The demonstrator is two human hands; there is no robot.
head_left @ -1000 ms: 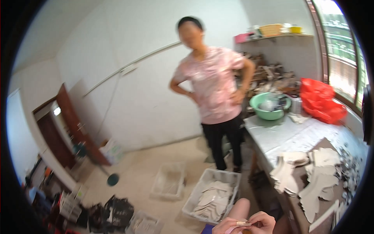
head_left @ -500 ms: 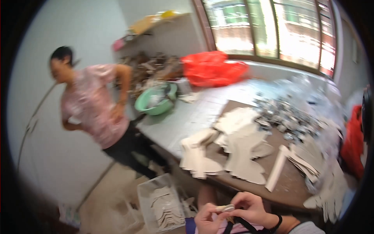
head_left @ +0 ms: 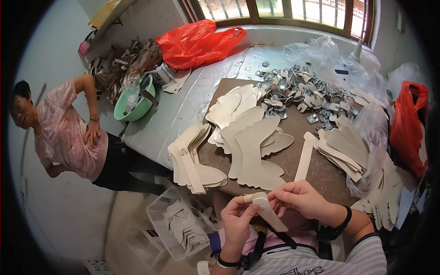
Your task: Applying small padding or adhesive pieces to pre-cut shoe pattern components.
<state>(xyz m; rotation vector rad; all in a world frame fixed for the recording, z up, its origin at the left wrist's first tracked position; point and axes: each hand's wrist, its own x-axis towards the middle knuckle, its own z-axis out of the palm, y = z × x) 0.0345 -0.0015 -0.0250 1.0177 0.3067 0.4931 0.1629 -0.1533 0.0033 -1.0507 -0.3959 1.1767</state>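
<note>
Low in front of me, my left hand [head_left: 237,221] pinches a cream strap [head_left: 271,214] near its rounded upper end. A pale wrap covers one fingertip of that hand. My right hand [head_left: 306,200] is closed, its thumb and fingertips pressed at the strap's right edge. The strap slants down toward my lap. Just beyond my hands, stacks of cream cut pieces [head_left: 256,151] with scalloped edges lie on a brown board [head_left: 215,158]. Another cream strip [head_left: 304,158] lies there beside a fanned bundle of cream pieces [head_left: 346,144]. Farther back is a heap of metal buckles [head_left: 302,89].
A red plastic bag [head_left: 195,43] and a green basin [head_left: 134,103] sit on the table's far left part. Clear plastic bags [head_left: 371,133] and another red bag [head_left: 409,133] are at right. A white crate [head_left: 160,220] stands below the table's left edge. A person [head_left: 73,133] stands at left.
The view has swung right and become sharper. The strap now shows its length, slanting down between my hands; before, only a short end was visible. The other person still stands at left.
</note>
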